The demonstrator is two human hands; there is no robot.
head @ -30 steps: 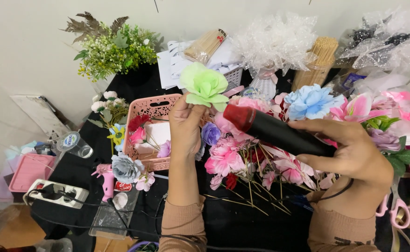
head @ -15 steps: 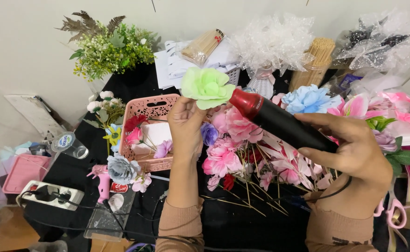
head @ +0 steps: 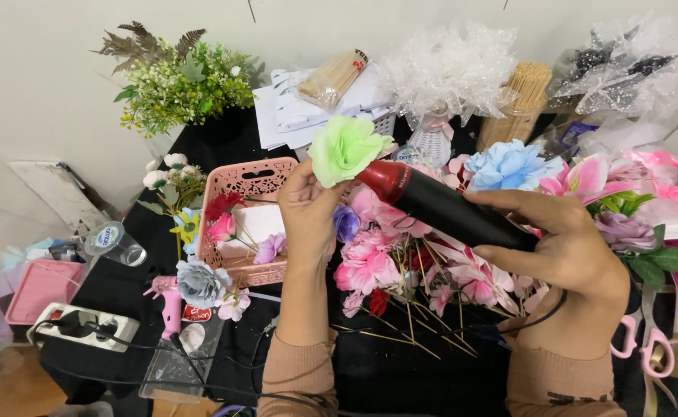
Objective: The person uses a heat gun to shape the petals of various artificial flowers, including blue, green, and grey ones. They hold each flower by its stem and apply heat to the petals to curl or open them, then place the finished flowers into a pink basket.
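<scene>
The left hand (head: 308, 205) is closed around the base of a green flower (head: 347, 148), holding it up over the desk (head: 223, 139) just above the pink basket (head: 235, 185). The right hand (head: 559, 243) is wrapped around the black barrel of a heat tool (head: 432, 205), whose red nozzle all but touches the petals from the right. The likeliest trouble, as I judge it, is heat: with the nozzle this close, the thin petals could scorch, curl or melt if the tool dwells on one spot, and the left fingertips (head: 320, 179) sit just under the bloom, near enough to be stung by hot air. The grip on the flower is small and pinched, so a nudge from the nozzle could twist the bloom out of it and drop it into the pile of pink flowers (head: 370, 259) and loose sticks below. The cord trailing from the right wrist runs through that pile and could snag stems. The glue gun (head: 171, 305) and power strip (head: 84, 326) lie well apart at the left. Compared with half a second ago, the flower and tool sit in almost the same place and pose; a second ago the nozzle was lower and further from the bloom, so it has closed in and risen toward the petals.
</scene>
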